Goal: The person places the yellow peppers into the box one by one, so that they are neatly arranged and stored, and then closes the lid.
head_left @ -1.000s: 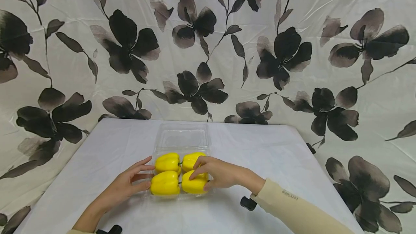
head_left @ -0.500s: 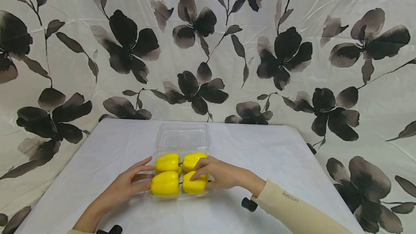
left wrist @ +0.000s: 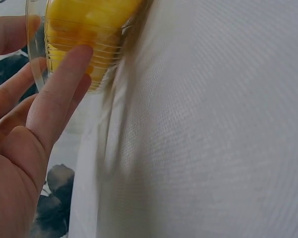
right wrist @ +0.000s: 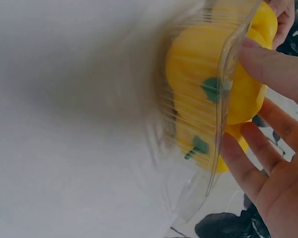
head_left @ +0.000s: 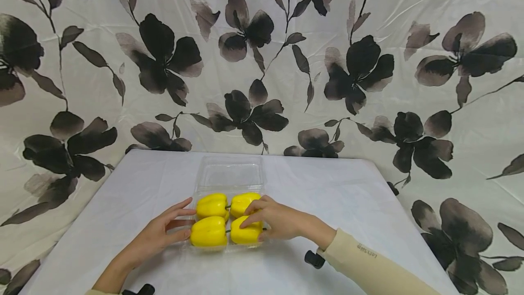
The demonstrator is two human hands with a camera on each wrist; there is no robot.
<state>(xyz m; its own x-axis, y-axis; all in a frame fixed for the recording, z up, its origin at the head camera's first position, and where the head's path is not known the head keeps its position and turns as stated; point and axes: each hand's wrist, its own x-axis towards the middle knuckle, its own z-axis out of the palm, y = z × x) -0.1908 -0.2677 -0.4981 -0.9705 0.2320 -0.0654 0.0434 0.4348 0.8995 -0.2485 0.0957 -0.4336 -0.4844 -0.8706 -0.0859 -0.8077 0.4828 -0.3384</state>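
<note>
Several yellow bell peppers lie in two rows inside a clear plastic clamshell box [right wrist: 222, 114]; its lid [head_left: 230, 173] is folded back, away from me. My left hand [head_left: 157, 231] stays at the box's left side, fingers extended, fingertips at the ribbed wall in the left wrist view. Over the front right bell pepper [head_left: 242, 233], my right hand [head_left: 282, 219] curls its fingers across the top, with the thumb at the stem end. The front left bell pepper [head_left: 208, 232] and back left bell pepper [head_left: 211, 205] sit beside it. Right fingers partly cover the back right bell pepper [head_left: 242, 203].
A white cloth covers the table [head_left: 327, 195], whose far edge meets a hanging curtain [head_left: 303, 85] with dark flowers. Black straps or mounts [head_left: 314, 259] show at both wrists. The right forearm in a beige sleeve [head_left: 368, 263] crosses the table's right front.
</note>
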